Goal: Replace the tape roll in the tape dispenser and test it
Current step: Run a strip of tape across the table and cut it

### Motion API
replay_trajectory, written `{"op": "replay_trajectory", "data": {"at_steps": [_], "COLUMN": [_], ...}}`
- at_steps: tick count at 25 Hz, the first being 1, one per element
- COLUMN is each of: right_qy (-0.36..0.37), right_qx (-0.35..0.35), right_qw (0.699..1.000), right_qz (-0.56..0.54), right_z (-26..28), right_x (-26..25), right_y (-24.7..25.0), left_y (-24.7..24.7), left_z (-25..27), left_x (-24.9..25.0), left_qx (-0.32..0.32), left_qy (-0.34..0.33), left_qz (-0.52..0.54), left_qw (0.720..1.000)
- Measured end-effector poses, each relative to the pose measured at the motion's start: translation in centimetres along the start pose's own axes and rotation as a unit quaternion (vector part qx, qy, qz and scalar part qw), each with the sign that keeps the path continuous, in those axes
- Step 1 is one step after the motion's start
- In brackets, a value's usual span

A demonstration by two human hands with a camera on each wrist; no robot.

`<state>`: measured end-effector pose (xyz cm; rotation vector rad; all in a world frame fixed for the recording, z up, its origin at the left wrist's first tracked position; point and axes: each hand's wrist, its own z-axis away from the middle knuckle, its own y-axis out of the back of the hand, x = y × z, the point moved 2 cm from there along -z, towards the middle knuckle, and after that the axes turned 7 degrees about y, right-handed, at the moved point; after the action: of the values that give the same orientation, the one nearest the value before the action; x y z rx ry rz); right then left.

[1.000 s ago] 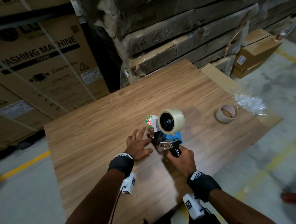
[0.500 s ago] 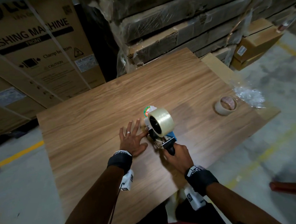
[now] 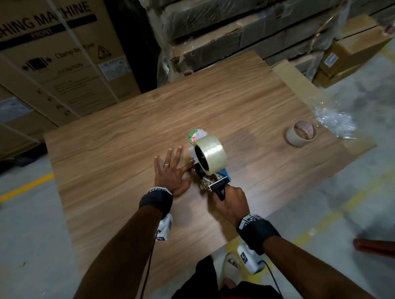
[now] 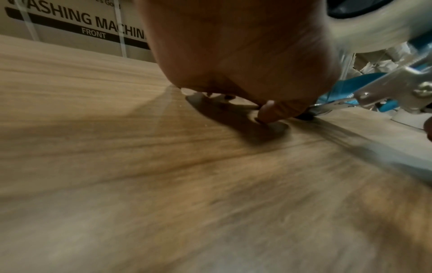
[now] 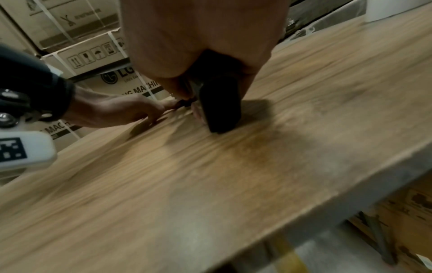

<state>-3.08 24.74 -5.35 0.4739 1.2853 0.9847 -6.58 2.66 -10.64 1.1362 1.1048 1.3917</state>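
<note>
A blue and metal tape dispenser (image 3: 214, 183) stands nose-down on the wooden table (image 3: 122, 154), with a clear tape roll (image 3: 212, 154) mounted on it. My right hand (image 3: 232, 202) grips its black handle (image 5: 219, 107). My left hand (image 3: 172, 171) lies flat on the table just left of the dispenser, fingers spread, its forefinger reaching to the dispenser's nose. In the left wrist view the thumb tip (image 4: 268, 112) presses the wood beside the metal blade guard (image 4: 392, 90). An old tape core (image 3: 301, 133) sits at the table's right.
Crumpled clear plastic (image 3: 336, 122) lies by the table's right edge. Large washing machine cartons (image 3: 47, 54) stand behind at the left, wrapped stacked boards (image 3: 230, 27) behind the table, and a small cardboard box (image 3: 352, 49) on the floor at the far right.
The dispenser has been drawn back toward me along the table in my right hand. My left hand has flattened with its fingers spread beside the nose.
</note>
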Motion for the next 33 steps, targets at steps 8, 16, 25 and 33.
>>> {"op": "replay_trajectory", "data": {"at_steps": [8, 16, 25, 33], "right_qy": [0.001, -0.023, -0.075, -0.063], "right_qx": [-0.009, -0.022, -0.052, -0.073], "right_qw": [1.000, 0.999, 0.996, 0.995], "right_qz": [0.001, 0.003, -0.013, -0.019], "right_z": [1.1, 1.8, 4.0, 4.4], "right_x": [0.5, 0.2, 1.4, 1.6], "right_y": [-0.2, 0.0, 0.0, 0.4], "left_y": [0.3, 0.9, 0.9, 0.2], "left_z": [0.1, 0.0, -0.2, 1.6], "left_x": [0.2, 0.3, 0.4, 1.7], "left_qx": [-0.028, -0.077, -0.093, -0.096], "left_qy": [0.011, 0.023, 0.024, 0.026], "left_qz": [-0.033, -0.039, -0.061, 0.012], "left_qw": [0.999, 0.996, 0.993, 0.995]}}
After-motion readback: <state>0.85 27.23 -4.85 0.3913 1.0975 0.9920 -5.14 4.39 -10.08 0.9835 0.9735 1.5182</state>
